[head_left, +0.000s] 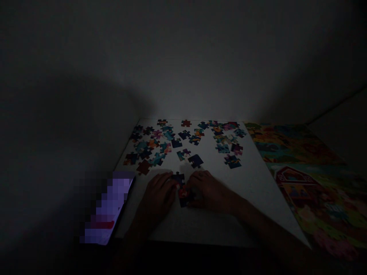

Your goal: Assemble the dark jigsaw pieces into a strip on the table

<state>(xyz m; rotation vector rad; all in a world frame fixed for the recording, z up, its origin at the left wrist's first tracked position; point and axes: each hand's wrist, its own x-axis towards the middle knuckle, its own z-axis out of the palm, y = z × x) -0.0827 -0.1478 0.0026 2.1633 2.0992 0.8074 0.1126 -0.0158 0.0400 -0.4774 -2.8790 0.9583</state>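
Observation:
The scene is very dark. My left hand (159, 193) and my right hand (208, 191) rest side by side on a white board (252, 179). Between them lie a few dark and red puzzle pieces (183, 191), joined or touching. The fingertips of both hands press on these pieces, fingers curled down. Several loose coloured puzzle pieces (186, 143) are scattered over the far half of the board. A single dark blue piece (195, 160) lies just beyond my right hand.
A lit screen (110, 208), blurred out, lies at the board's left edge. Colourful printed sheets or box lids (309, 179) lie to the right of the board. A plain wall rises behind. Darkness hides everything else.

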